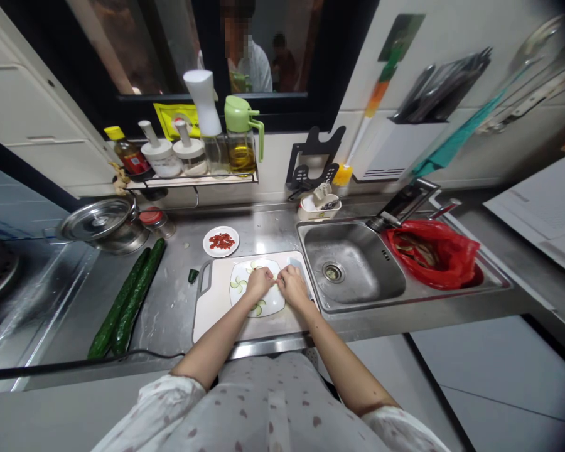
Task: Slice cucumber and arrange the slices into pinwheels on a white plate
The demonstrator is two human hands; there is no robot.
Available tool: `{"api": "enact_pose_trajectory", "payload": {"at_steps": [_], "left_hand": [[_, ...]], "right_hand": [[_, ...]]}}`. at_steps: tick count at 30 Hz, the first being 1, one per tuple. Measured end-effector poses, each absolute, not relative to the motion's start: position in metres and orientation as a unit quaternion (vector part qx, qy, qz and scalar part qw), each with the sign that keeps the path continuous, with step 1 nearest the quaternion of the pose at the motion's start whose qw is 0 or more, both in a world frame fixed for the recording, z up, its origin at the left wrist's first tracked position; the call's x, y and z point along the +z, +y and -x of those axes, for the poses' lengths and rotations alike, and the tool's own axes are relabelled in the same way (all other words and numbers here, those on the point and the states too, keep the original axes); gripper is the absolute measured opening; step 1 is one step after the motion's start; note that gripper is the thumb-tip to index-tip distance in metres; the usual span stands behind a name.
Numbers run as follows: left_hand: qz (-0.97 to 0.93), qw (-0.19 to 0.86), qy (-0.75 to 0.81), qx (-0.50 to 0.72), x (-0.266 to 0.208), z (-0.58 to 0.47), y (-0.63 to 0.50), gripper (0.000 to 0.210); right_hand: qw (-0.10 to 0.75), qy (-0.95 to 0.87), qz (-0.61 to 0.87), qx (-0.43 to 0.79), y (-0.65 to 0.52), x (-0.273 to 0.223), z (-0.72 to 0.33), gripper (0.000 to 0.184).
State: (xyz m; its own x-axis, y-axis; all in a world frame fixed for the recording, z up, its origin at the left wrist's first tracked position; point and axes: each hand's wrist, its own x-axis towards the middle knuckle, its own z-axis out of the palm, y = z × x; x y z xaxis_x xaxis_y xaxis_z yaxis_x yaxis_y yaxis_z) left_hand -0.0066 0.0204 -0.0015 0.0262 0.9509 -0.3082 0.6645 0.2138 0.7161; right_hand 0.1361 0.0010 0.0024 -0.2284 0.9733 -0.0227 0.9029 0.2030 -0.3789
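Note:
On a pale cutting board (211, 314) lies a white squarish plate (275, 306) with thin, curved cucumber slices (238, 286) set around it. Over the plate's middle, my left hand (260, 284) has its fingers pinched together. My right hand (292, 287) is close beside it, fingers curled and fingertips almost meeting the left ones. A small pale bit shows between the fingertips; the fingers hide most of it. Behind the board sits a small white dish (208, 248) of chopped red pieces (221, 241). A dark green cucumber end (193, 275) rests left of the board.
Two whole cucumbers (130, 301) lie on the steel counter at left, near a lidded pot (103, 223) and a red-lidded jar (156, 221). A sink (358, 263) adjoins the board's right, with a red plastic bag (433, 257) beyond. Seasoning bottles (240, 141) stand on a wall shelf.

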Motion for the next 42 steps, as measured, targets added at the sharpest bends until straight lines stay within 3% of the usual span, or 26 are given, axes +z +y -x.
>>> {"api": "enact_pose_trajectory", "payload": {"at_steps": [10,29,36,42], "left_hand": [[-0.602,0.39,0.671,0.19,0.001,0.006,0.019,0.011],[-0.572,0.4,0.677,0.235,0.005,0.026,0.008,0.01],[-0.44,0.55,0.613,0.358,-0.002,0.043,-0.02,0.026],[-0.238,0.697,0.523,0.43,0.019,0.054,-0.043,0.041]], "right_hand": [[0.112,-0.771,0.606,0.161,0.002,0.004,-0.136,0.011],[0.197,-0.742,0.621,0.156,-0.005,0.011,-0.142,0.014],[0.217,-0.759,0.587,0.18,-0.019,0.026,-0.128,0.015],[0.281,-0.78,0.522,0.199,-0.031,0.042,-0.113,0.012]]}}
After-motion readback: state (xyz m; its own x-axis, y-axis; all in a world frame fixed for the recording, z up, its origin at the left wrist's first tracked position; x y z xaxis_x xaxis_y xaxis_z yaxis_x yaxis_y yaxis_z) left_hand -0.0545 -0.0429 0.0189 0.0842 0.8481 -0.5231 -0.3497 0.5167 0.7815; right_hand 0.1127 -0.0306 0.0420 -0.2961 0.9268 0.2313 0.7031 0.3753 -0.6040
